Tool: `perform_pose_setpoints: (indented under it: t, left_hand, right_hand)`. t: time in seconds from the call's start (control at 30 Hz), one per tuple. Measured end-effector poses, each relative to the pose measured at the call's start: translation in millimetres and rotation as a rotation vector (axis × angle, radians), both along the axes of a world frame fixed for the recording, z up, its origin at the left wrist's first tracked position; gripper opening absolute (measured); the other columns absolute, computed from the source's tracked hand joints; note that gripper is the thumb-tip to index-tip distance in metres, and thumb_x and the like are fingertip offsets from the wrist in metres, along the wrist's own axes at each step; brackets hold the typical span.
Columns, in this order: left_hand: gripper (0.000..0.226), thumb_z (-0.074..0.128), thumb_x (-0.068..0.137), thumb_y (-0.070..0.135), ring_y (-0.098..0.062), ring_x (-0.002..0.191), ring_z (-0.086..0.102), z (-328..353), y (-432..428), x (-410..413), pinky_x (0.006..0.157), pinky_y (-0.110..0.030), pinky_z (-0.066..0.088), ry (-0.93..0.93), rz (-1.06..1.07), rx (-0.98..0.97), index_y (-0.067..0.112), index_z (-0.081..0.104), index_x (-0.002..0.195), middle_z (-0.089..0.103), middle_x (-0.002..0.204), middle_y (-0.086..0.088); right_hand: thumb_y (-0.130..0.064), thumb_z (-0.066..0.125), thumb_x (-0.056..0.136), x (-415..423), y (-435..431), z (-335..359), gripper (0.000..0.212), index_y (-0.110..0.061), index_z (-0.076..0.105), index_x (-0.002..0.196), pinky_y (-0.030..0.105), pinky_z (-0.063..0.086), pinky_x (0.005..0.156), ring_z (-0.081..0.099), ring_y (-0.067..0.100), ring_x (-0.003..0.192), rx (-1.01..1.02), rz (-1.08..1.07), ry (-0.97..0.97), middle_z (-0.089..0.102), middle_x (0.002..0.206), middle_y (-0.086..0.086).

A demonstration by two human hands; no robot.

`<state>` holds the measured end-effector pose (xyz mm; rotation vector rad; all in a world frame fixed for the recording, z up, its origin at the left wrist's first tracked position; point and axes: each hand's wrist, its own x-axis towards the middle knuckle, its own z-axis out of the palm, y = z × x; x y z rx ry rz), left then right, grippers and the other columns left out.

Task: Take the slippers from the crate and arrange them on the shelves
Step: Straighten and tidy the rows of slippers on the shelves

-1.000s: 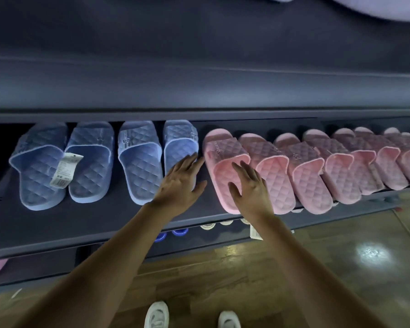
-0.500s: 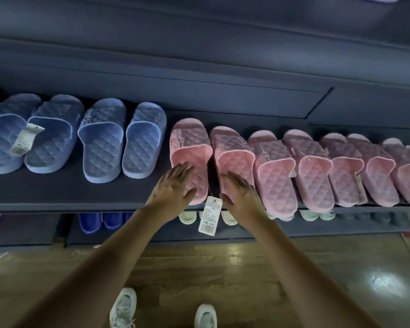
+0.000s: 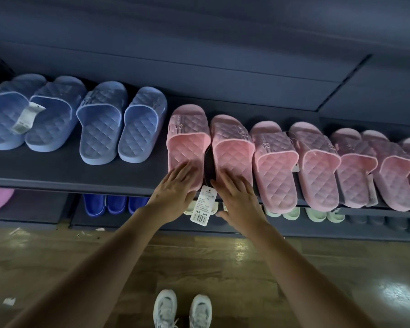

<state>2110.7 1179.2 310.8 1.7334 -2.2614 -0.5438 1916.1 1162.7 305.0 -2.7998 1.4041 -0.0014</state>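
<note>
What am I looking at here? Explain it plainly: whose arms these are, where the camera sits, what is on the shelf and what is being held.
No machine here: these are a person's two bare arms, filmed by one wide-angle camera worn on the head, looking forward and down. That is why the white sneakers show at the bottom, on the wooden floor. The dark grey shelf carries a row of quilted rubber slippers: four light blue slippers on the left, pink ones to the right. The left hand lies with straight fingers on the heel of the leftmost pink slipper; the right hand lies likewise on the second pink slipper. Nothing is gripped. A white paper price tag hangs between the hands over the shelf edge.
</note>
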Motion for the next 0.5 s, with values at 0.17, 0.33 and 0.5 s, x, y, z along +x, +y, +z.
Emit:
perform_pose_setpoints:
  t: [0.17, 0.33, 0.5]
  left_hand:
    - [0.065, 0.022, 0.087, 0.038, -0.021, 0.139, 0.017, -7.3, -1.5, 1.8, 0.112, -0.037, 0.012, 0.033, 0.003, -0.028, 0.002, 0.039, 0.139, 0.033, 0.148, -0.015]
    - [0.055, 0.028, 0.089, 0.026, -0.036, 0.132, 0.036, -7.1, -4.6, 6.3, 0.107, -0.049, 0.027, 0.104, -0.029, -0.006, -0.004, 0.048, 0.130, 0.045, 0.138, -0.022]
    - [0.048, 0.036, 0.089, -0.005, -0.008, 0.138, 0.018, 1.8, -6.9, 12.9, 0.110, -0.013, 0.009, 0.251, 0.037, 0.002, 0.006, 0.045, 0.135, 0.035, 0.148, -0.005]
  right_hand:
    - [-0.033, 0.087, 0.049, 4.3, -3.5, -7.1, 0.079, -0.014, 0.060, 0.121, 0.047, 0.045, 0.098, 0.053, 0.027, 0.122, -0.038, 0.033, -0.108, 0.048, 0.139, 0.010]
    - [-0.025, 0.058, 0.077, 12.5, -9.5, -12.0, 0.020, -0.018, 0.070, 0.092, 0.031, 0.043, 0.088, 0.066, 0.019, 0.097, -0.167, 0.133, -0.348, 0.070, 0.100, -0.002]
    - [-0.026, 0.051, 0.087, 17.2, -11.7, -0.2, 0.025, -0.006, 0.061, 0.076, 0.024, 0.040, 0.058, 0.055, 0.015, 0.069, -0.042, -0.173, -0.711, 0.064, 0.074, 0.004]
